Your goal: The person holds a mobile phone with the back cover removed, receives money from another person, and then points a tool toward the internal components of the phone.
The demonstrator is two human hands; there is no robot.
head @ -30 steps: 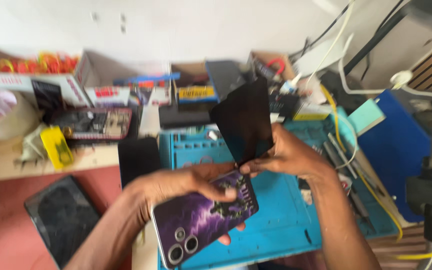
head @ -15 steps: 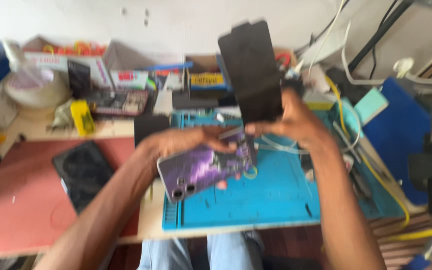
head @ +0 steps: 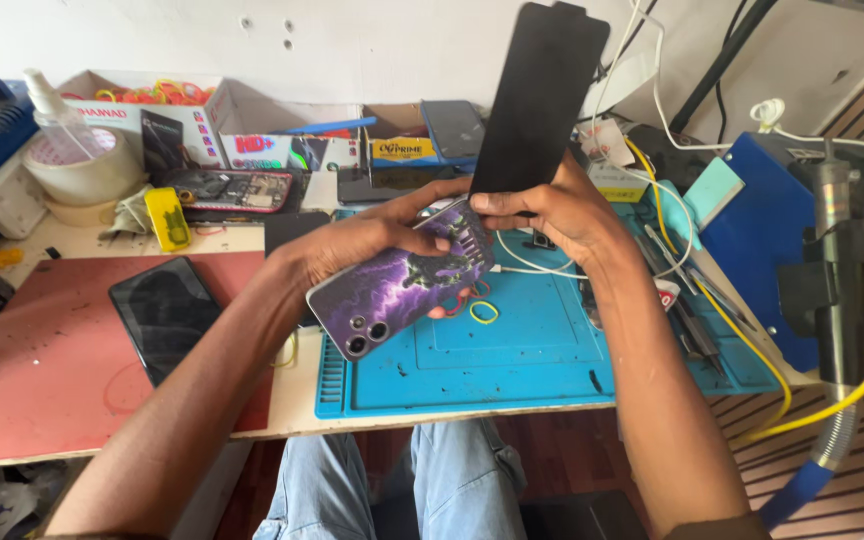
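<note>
My left hand (head: pixel 362 238) grips a phone with a purple lightning back cover (head: pixel 402 283), camera lenses toward me, held tilted above the blue work mat (head: pixel 542 350). My right hand (head: pixel 552 212) pinches the lower edge of a thin black screen panel (head: pixel 540 95) that stands upright from the phone's far end. Both hands meet at the phone's top edge. The phone's front side is hidden from me.
A dark phone (head: pixel 164 315) lies on the red mat (head: pixel 42 370) at left. Boxes of parts (head: pixel 282 150), a tape roll (head: pixel 77 165), a yellow object (head: pixel 167 218) and an opened phone (head: pixel 227 190) line the back. Cables, tweezers (head: pixel 687 305) and a blue machine (head: pixel 762 220) crowd the right.
The black panel has swung up higher and more upright. Both hands with the phone have shifted slightly, and my view has moved to the left.
</note>
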